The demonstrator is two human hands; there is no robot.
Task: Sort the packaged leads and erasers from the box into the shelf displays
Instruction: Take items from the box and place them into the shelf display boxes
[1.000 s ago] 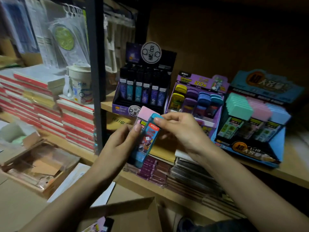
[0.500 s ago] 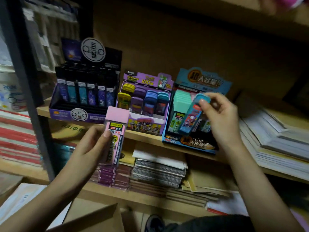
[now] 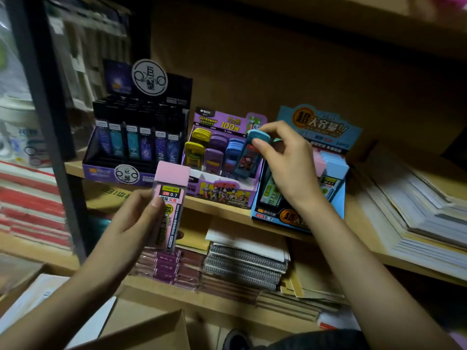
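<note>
The right hand [image 3: 290, 168] has shifted left, its fingers pinching the blue case [image 3: 249, 157] by the cap. The case is tilted at the purple display's [image 3: 222, 190] right column, no longer before the blue display [image 3: 326, 125]. The left hand [image 3: 131, 223] still grips the pink case [image 3: 169, 205] upright before the shelf.

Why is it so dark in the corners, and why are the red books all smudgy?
Head view: dim light, strongest on the purple display, corners in shadow; the red books at the edge are blurred; the pink lead case in the left hand is sharp.
</note>
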